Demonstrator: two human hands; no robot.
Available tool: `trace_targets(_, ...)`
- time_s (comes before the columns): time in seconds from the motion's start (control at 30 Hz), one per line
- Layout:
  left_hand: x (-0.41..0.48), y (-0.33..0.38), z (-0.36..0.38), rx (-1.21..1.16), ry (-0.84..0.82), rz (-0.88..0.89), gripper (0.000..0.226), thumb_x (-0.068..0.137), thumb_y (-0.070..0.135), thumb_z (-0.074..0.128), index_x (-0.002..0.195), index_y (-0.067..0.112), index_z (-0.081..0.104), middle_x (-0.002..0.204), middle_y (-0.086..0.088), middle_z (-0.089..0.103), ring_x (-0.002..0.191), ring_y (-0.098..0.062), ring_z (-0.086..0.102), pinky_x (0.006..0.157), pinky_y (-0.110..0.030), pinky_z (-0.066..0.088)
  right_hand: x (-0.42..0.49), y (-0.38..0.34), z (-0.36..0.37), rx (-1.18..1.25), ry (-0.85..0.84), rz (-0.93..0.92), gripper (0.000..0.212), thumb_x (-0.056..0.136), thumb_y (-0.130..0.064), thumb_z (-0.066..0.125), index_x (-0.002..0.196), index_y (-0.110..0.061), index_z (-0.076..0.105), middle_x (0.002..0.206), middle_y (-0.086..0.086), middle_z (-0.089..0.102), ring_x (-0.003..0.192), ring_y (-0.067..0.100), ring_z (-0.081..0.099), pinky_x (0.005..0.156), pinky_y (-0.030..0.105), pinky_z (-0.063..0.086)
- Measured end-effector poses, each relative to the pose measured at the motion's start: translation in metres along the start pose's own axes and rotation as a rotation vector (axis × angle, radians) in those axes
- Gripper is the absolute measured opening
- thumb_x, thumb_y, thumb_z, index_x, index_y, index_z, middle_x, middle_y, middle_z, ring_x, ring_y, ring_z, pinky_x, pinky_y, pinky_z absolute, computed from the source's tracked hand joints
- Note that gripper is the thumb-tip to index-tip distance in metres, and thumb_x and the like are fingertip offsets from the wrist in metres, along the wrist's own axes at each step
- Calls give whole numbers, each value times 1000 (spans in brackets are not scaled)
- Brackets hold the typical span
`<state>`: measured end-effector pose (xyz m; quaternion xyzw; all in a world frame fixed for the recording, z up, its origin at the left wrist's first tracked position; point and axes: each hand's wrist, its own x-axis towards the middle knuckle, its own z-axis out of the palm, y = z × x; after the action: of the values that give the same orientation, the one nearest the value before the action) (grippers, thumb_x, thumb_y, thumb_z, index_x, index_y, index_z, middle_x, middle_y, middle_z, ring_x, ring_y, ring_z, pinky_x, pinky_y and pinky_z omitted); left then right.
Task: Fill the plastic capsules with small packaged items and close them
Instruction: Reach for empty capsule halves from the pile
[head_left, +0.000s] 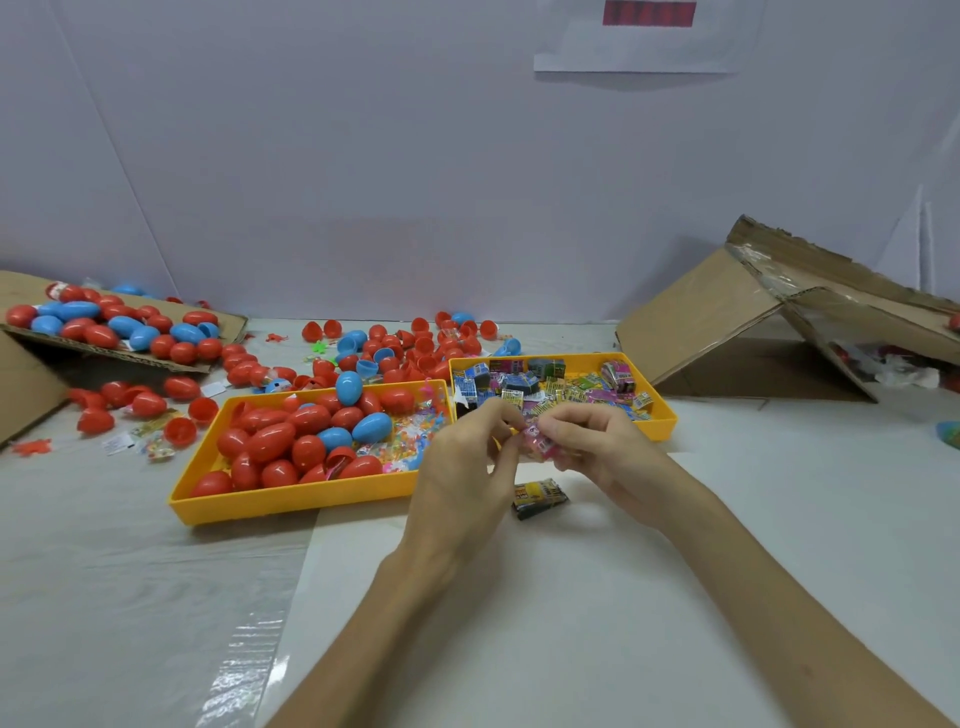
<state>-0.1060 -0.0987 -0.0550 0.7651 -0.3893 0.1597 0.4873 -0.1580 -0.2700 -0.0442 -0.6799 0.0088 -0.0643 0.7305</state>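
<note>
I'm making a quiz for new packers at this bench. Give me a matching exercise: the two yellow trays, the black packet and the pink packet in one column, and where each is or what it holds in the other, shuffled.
Things
1. left yellow tray
2. right yellow tray
3. black packet
4. pink packet

Places or contents
A. pinched between left hand and right hand
B. holds red and blue capsules
C. lies on the table, just nearer the person than the hands
D. holds small printed packets

Pairs: 1-B, 2-D, 3-C, 4-A
</note>
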Motion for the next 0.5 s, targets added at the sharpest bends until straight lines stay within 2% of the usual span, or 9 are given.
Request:
trace_targets(0.07,2,0,-2,17,-7,-1,9,99,17,56,105,21,62,84,10,65,80,-8,59,71,-30,49,0,-1,0,-2,30,2,20,80,-22,70,92,-6,72,76,1,66,68,11,56,63,21,45)
trace_targets(0.17,8,-6,-13,135,87,-111,26,100,26,40,118,25,58,106,8,65,99,-11,54,87,-36,42,2,-2,-3,31,106,6,21,77,-20,71,92,-6,72,75,-1,68,67,10,62,61,19,49)
trace_targets(0.23,14,-18,-26,375,149,-213,28,99,25,46,124,25,59,121,4,63,111,-14,51,94,-37,36,2,-3,-6,50,137,18,15,76,-21,71,87,-9,73,76,0,70,69,11,64,67,22,53)
trace_targets(0.3,16,-33,-41,586,100,-354,35,98,26,54,133,25,57,131,0,60,122,-21,49,100,-42,35,3,-3,-8,57,156,19,9,75,-22,71,80,-15,73,76,-1,70,70,11,65,71,23,52)
trace_targets(0.37,17,-46,-52,669,21,-470,41,97,29,58,138,25,54,132,-2,61,125,-24,49,103,-45,34,2,-4,-8,43,159,13,5,75,-24,72,77,-20,75,75,-4,70,69,8,64,68,20,51)
trace_targets(0.5,15,-51,-54,679,37,-484,36,93,25,69,128,29,62,115,1,70,114,-23,55,98,-43,34,1,-6,-10,29,172,13,6,76,-28,73,75,-23,78,75,-5,69,66,6,62,63,18,49)
